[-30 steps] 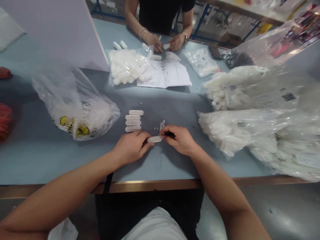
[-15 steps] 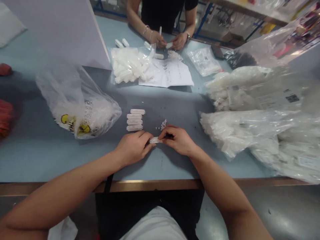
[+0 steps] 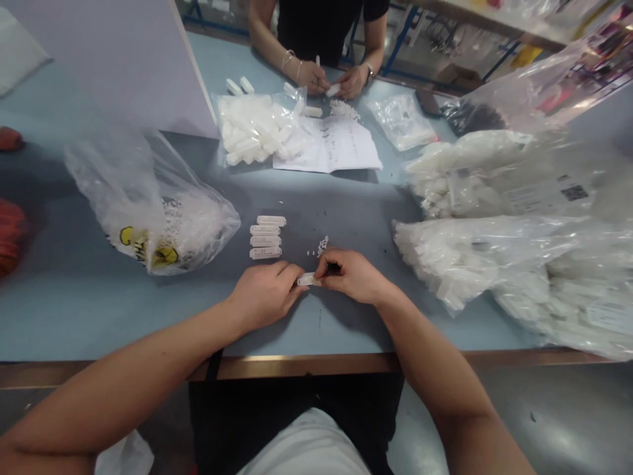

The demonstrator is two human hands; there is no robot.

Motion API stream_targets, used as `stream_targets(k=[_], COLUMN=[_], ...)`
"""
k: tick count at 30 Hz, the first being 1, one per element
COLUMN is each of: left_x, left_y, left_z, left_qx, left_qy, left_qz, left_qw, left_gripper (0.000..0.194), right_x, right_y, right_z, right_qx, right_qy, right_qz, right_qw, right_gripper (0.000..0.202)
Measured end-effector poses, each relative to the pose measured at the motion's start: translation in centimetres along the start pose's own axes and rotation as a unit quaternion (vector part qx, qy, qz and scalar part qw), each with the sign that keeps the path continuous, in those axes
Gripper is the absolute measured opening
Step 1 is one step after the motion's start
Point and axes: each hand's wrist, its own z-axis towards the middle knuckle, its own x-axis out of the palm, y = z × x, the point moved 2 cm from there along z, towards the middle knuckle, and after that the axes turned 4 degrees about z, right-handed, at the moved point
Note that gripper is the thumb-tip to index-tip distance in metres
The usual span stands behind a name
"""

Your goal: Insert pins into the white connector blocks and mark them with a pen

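Observation:
My left hand (image 3: 267,297) pinches the left end of a small white plastic strip (image 3: 305,280) above the blue-grey table. At the strip's right end, my right hand (image 3: 353,276) is closed with its fingertips together; anything small between them is hidden. Just beyond my right fingers lies a little pile of tiny white pieces (image 3: 322,245), with a couple of loose ones beside it. Several similar white strips (image 3: 266,241) lie in a stacked column beyond my left hand.
A clear bag of white pieces (image 3: 188,227) lies left. Large plastic bags (image 3: 475,251) fill the right. Across the table a person (image 3: 316,76) handles a white piece near a printed sheet (image 3: 341,148) and a filled bag (image 3: 257,128). A pale divider (image 3: 133,59) stands at back left.
My right fingers have shifted slightly at the strip's right end, and the strip looks slightly turned. My left hand keeps its hold. The view has moved a little.

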Motion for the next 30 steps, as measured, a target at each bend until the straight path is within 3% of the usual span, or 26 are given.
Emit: stream_targets(k=[12,22,30], left_x=[0.0,-0.3,-0.2], left_y=[0.0,0.3,0.3], left_z=[-0.1,0.1,0.3], left_qx=[0.017,-0.041,-0.065], left_qy=[-0.043,0.026,0.059], left_qz=[-0.012,-0.063,-0.076], left_qw=[0.999,0.997,0.993], left_gripper=[0.027,0.029,0.030], right_x=[-0.2,0.0,0.8], right_y=[0.6,0.5,0.6], right_z=[-0.4,-1.0,-1.1], right_qx=[-0.059,-0.090,-0.159], right_qy=[-0.008,-0.061,-0.037], right_qz=[-0.076,-0.189,-0.282], right_qw=[0.995,0.976,0.945], right_gripper=[0.012,0.013,0.016])
